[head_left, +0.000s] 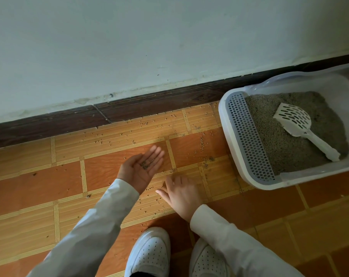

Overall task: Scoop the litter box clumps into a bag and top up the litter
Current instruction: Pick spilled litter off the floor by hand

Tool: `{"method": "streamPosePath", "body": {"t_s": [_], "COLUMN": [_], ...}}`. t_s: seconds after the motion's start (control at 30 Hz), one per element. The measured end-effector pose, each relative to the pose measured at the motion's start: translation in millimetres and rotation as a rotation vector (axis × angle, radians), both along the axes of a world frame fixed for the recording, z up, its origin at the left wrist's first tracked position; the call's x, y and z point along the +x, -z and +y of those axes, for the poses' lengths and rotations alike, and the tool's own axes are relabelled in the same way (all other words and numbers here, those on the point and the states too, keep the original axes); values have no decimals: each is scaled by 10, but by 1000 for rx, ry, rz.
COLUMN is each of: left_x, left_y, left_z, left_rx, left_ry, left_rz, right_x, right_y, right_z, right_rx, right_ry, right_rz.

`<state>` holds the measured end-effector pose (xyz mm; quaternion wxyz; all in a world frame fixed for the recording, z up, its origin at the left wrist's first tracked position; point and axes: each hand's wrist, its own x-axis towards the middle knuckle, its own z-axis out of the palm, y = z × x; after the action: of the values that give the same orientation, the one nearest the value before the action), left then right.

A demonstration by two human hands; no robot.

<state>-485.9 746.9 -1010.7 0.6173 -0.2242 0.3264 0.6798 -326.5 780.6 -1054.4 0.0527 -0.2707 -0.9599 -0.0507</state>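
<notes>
Underfoot, the floor [29,176] is orange-brown tile with pale striped bands, meeting a dark wooden skirting board [49,124] under a pale painted wall [129,37]; loose litter granules [141,124] are scattered across the tiles, thickest along the skirting and near the hands. To the right stands a white litter box [249,182] with a grey perforated step [249,136] along its near-left edge, filled with grey litter [269,148]; a white slotted scoop [301,126] lies on the litter, handle pointing down-right, untouched and well apart from both hands. The left hand [143,168] is held palm up, fingers straight and relaxed, cradling a small heap of granules [146,164]. The right hand [181,194], palm down just beside it, has its fingers bent towards the floor among the spilled granules; whether it pinches any cannot be told. Two white perforated shoes [149,254] show at the bottom edge, and both arms wear pale sleeves [93,226]
</notes>
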Motion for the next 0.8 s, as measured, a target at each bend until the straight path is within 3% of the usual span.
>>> {"method": "streamPosePath", "body": {"t_s": [0.4,0.63,0.7,0.8], "left_x": [73,285,338,328], "left_y": [17,40,7,-37], "left_z": [-3,27,56,87], "left_rx": [-29,-76,-60,-39], "left_ry": [46,165,161,144], "left_rz": [34,62,41,20], "right_x": [-43,-206,-221,-10], "right_y": [2,-425,-467,-427], "right_z": [13,84,113,350], "right_rx": [121,59,12,-56], "right_ry": [-99,56,88,300], "right_rz": [-37,257,276,178]}}
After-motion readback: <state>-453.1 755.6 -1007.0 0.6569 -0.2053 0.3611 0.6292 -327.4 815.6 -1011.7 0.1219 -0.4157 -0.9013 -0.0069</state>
